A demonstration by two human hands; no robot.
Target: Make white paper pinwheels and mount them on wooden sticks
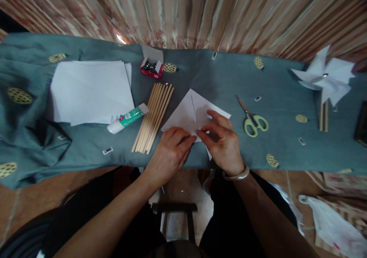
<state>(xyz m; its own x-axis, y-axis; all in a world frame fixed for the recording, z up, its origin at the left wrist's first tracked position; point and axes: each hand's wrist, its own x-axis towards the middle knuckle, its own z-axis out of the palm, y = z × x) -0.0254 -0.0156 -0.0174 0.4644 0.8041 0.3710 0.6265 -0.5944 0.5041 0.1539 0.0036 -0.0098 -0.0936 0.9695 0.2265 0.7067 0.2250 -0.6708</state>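
Observation:
A square of white paper (186, 108) with slits running in from its corners lies on the cloth in front of me. My left hand (172, 149) pinches its near edge, thumb and index finger together. Close beside it, my right hand (222, 143) grips a folded part of the same paper between thumb and index finger, the other fingers bent above the sheet. The fingers partly hide the near corner. To the left of the paper lies a bundle of wooden sticks (153, 118). Green-handled scissors (252, 120) rest to its right.
A glue stick (129, 118) touches a stack of white paper (91, 91) on the left. Behind the sticks stands an opened red box (151, 64) of small metal pieces. Finished white pinwheels (325, 76) on sticks lie at far right, near a dark object (361, 124).

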